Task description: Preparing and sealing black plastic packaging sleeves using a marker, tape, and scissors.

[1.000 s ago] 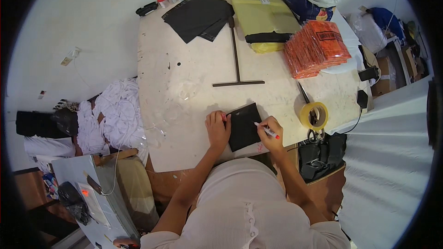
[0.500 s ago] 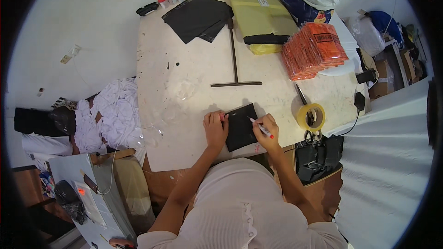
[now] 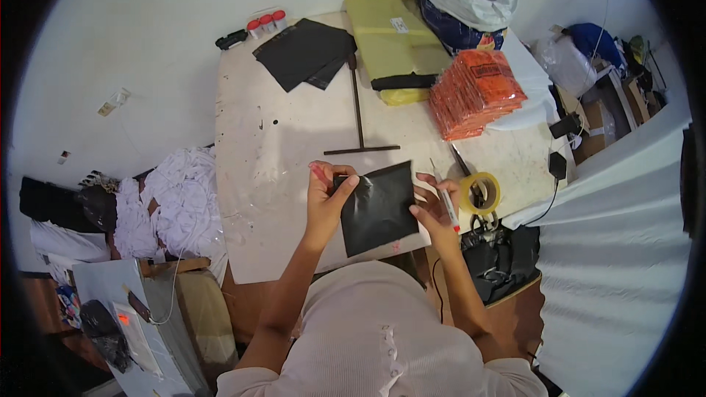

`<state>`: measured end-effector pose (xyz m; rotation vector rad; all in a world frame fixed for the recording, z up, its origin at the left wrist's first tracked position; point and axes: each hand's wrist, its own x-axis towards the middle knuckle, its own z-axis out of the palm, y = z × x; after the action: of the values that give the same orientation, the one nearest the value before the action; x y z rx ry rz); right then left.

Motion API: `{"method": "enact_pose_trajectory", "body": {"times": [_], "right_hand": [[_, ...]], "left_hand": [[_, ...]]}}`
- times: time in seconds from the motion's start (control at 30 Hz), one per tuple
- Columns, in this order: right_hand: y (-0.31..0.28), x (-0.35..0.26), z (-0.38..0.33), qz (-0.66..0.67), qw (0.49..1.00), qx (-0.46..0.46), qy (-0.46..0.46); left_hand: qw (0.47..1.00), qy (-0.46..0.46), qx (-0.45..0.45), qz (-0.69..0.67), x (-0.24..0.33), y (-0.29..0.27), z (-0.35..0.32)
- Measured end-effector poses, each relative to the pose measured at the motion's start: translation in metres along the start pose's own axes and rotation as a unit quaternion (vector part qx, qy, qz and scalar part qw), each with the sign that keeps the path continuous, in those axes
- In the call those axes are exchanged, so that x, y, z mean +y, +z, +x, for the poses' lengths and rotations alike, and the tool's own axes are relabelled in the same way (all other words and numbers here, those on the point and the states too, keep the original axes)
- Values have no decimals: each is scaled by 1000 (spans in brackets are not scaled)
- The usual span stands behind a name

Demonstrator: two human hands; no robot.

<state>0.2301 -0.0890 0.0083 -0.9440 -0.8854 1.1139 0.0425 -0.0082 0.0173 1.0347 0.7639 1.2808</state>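
left hand (image 3: 327, 198): closed on the upper left corner of the black pouch (image 3: 379, 206), lifting it just above the desk (image 3: 265, 176).
right hand (image 3: 435, 209): steadies the pouch's right edge while gripping a white marker (image 3: 446, 204) with a red tip.
doing it well: likely best to keep the pouch taut between both hands and the marker tip off the film.
around: yellow tape roll (image 3: 479, 192) just beside the right hand; black t-square (image 3: 358, 114) beyond; orange packet stack (image 3: 476, 92), black sheets (image 3: 305, 51), yellow bundle (image 3: 390, 40).
in the way: nothing between the hands; the tape roll crowds the right side.
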Motion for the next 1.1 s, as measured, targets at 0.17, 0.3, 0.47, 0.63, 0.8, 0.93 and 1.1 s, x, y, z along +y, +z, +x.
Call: {"method": "enact_pose_trajectory", "body": {"times": [0.17,0.3,0.47,0.63,0.8,0.93,1.1], "right_hand": [[21,-48,-23,65,996,19,-57],[23,-69,-40,57,989,90,-104],[4,-84,-54,32,980,169,-97],[-49,-82,-73,36,931,343,-119],[-104,-153,-105,-19,871,431,-235],[-128,-254,-143,-33,754,481,-447],[-152,-302,-187,-47,590,494,-637]], "left_hand": [[997,1,-20,-74,42,32,-3],[998,12,-21,-52,63,61,-6],[983,50,-149,96,43,68,10],[979,-106,-143,101,-4,51,10],[955,-219,-188,74,-28,33,-16],[928,-275,-216,127,-45,32,-30],[925,-254,-242,150,-45,64,-45]]}}
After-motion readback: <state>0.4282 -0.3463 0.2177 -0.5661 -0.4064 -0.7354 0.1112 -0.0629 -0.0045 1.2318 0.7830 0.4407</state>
